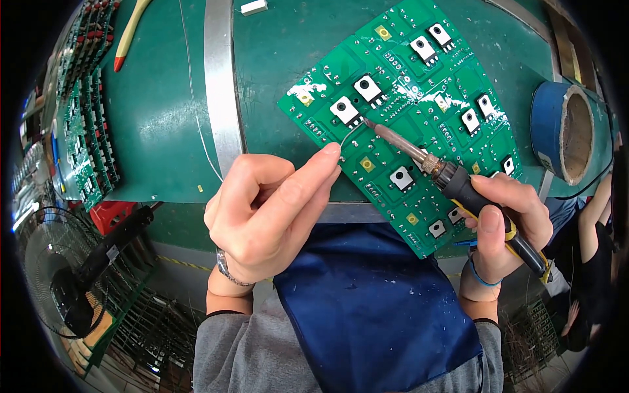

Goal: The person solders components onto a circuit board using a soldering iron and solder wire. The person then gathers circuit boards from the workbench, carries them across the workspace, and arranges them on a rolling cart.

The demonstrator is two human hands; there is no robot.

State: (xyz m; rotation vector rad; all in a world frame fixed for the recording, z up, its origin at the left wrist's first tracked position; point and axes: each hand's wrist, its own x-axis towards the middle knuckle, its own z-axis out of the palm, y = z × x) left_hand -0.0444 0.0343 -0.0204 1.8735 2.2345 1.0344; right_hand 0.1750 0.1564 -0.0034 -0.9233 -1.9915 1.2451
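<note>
A large green circuit board (pixel 419 128) lies at a slant on the green bench, with several white, black-holed components mounted on it in pairs. My right hand (pixel 508 219) grips a soldering iron (pixel 458 187) by its black and yellow handle. The iron's tip touches or nearly touches the board beside the legs of one white component (pixel 344 111). Between the thumb and fingers of my left hand (pixel 272 209) is a thin solder wire (pixel 348 135), its end bent toward the iron's tip. Whether the wire meets the tip is too small to tell.
A metal strip (pixel 223 78) crosses the bench left of the board. A brush (pixel 131 33) lies at the far left, near stacked circuit boards (pixel 92 137). A blue tape roll (pixel 557 131) stands at right. A fan (pixel 65 275) is lower left; another person (pixel 590 262) sits at right.
</note>
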